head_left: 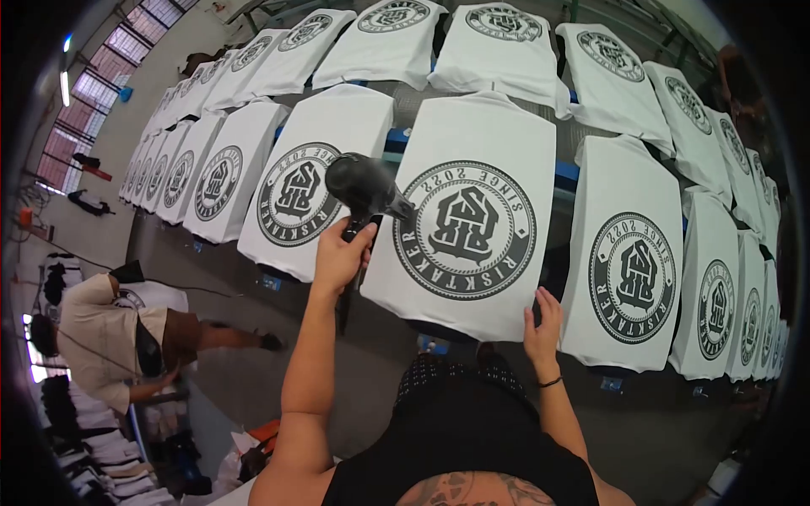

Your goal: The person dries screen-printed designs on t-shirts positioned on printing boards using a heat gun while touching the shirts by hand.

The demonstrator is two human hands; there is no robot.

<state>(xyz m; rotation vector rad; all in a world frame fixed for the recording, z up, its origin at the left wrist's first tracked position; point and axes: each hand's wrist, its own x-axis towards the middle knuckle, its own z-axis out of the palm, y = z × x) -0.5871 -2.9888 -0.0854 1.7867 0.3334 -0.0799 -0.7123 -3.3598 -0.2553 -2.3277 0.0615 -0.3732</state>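
My left hand point(340, 257) is wrapped round the handle of a black hair dryer point(361, 185). Its nozzle points right, over the left edge of the round print on a white T-shirt point(472, 139). That shirt lies flat on a board in front of me, with a dark circular "RISKTAKER SINCE 2022" design point(464, 229). At the shirt's lower right corner is my right hand point(542, 327), fingers apart and holding nothing; whether it touches the cloth I cannot tell.
More printed white shirts flank mine, left point(299, 181) and right point(629, 261), with a second row point(498, 51) behind. A person point(110, 337) stands at the left beside stacks of garments point(110, 455). A cable point(198, 289) runs near the floor on the left.
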